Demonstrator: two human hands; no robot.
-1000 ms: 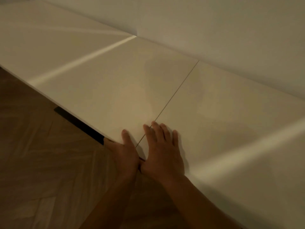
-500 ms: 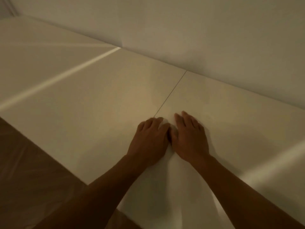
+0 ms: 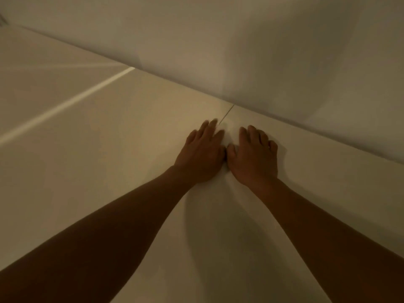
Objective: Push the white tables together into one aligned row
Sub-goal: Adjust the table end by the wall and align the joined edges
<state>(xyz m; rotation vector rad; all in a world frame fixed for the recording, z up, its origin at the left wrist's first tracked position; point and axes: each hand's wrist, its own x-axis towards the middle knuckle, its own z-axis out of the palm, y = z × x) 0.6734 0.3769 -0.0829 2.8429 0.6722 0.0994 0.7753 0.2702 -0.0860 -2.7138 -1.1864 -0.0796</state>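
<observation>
Two white tables stand side by side against the wall, the left table [image 3: 109, 149] and the right table [image 3: 328, 182]. A thin dark seam [image 3: 227, 114] between them shows only near the wall; my hands cover the rest. My left hand [image 3: 202, 156] lies flat on the left table beside the seam, fingers straight and slightly blurred. My right hand [image 3: 254, 157] lies flat on the right table, fingers spread, thumb touching the left hand. Both forearms stretch across the tabletops.
A pale wall [image 3: 262, 51] runs straight behind the tables' far edges. A further white table [image 3: 43, 73] sits at the far left, with a bright line [image 3: 87, 92] between it and the left table.
Both hands have slid along the seam from the tables' front edge toward the wall. The view has moved forward over the tabletops, so the floor is out of sight.
</observation>
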